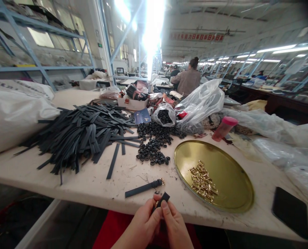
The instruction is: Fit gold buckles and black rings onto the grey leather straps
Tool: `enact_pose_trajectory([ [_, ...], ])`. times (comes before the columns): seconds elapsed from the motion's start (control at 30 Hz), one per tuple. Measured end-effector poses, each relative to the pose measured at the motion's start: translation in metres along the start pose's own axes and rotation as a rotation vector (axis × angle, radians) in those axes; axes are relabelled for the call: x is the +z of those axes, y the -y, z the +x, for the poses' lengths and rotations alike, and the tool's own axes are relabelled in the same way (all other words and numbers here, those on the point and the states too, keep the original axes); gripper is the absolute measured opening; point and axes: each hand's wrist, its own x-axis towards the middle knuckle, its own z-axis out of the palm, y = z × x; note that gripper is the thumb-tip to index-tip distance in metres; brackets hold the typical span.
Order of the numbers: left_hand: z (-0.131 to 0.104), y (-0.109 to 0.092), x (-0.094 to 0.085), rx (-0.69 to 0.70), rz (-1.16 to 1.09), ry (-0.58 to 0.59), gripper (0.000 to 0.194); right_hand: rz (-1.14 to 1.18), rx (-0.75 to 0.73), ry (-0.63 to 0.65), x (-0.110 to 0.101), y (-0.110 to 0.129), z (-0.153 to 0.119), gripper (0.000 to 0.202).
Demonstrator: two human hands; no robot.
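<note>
At the table's front edge, my left hand (149,217) and my right hand (173,218) meet, both closed on one black strap (164,198). Its upper end sticks up between my thumbs, and a bit of gold metal shows beside my left fingers. Most of the strap is hidden by my hands. Just beyond them lies another black strap (141,188) with a gold buckle (162,181) at its right end. To the right, a round gold tray (234,183) holds a heap of small gold buckles (202,182). Small black loops (154,148) lie scattered farther back.
A big pile of black strips (78,135) covers the left of the table (92,188). Behind the loops stands a plastic bag (166,117) of more loops. A pink-lidded container (224,128), clear plastic bags (200,103) and a black flat object (290,211) are at right. A person (189,79) sits farther off.
</note>
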Motion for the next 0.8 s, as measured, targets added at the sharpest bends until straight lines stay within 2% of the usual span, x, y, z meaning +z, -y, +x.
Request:
enact_pose_trajectory([
  [0.13,-0.005,-0.006,-0.001,-0.071,-0.037,-0.018,0.036,0.003,0.012,0.051,-0.004,0.006,0.0,0.028],
  [0.23,-0.007,-0.01,0.0,-0.079,-0.053,-0.028,0.029,0.054,0.06,0.052,-0.003,0.006,0.002,0.027],
  [0.33,-0.006,-0.01,0.0,-0.095,-0.056,-0.05,0.025,0.009,0.026,0.022,-0.001,0.006,0.004,0.028],
  [0.47,-0.001,-0.001,-0.001,-0.119,-0.054,-0.084,0.024,-0.271,-0.162,-0.059,-0.003,0.009,0.003,0.027],
  [0.53,0.001,0.004,-0.002,-0.102,-0.019,-0.115,0.023,-0.437,-0.306,-0.033,-0.007,0.01,0.002,0.022],
  [0.6,0.0,0.005,-0.003,-0.046,0.061,-0.166,0.022,-0.536,-0.385,0.041,-0.011,0.01,0.003,0.014],
  [0.63,-0.002,0.003,-0.004,-0.019,0.112,-0.185,0.021,-0.551,-0.374,0.069,-0.013,0.009,0.003,0.01],
  [0.7,-0.007,-0.006,-0.006,-0.004,0.202,-0.18,0.02,-0.495,-0.262,0.078,-0.017,0.007,0.006,0.009],
  [0.8,-0.012,-0.021,-0.011,-0.08,0.252,-0.067,0.021,-0.267,-0.039,0.102,-0.018,0.004,0.014,0.019],
])
